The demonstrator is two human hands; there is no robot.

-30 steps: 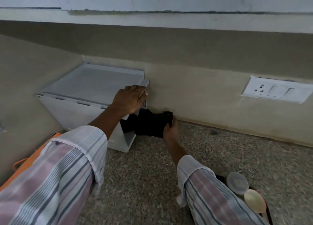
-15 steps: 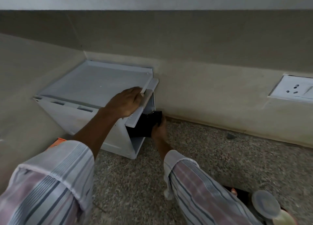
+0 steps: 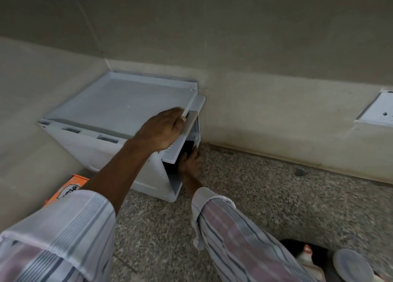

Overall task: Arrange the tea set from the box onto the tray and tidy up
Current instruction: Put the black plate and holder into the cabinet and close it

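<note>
Left hand (image 3: 163, 130) grasps and props the white storage box's flap (image 3: 184, 137) up so the right hand (image 3: 190, 159) can grasp the black box (image 3: 188, 148) (mostly inside) at the opening.

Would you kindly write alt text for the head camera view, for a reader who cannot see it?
A person's left hand holds up the side flap of a white storage box in the counter corner, while the right hand pushes a black object into the opening. An orange box lies at left.
</note>
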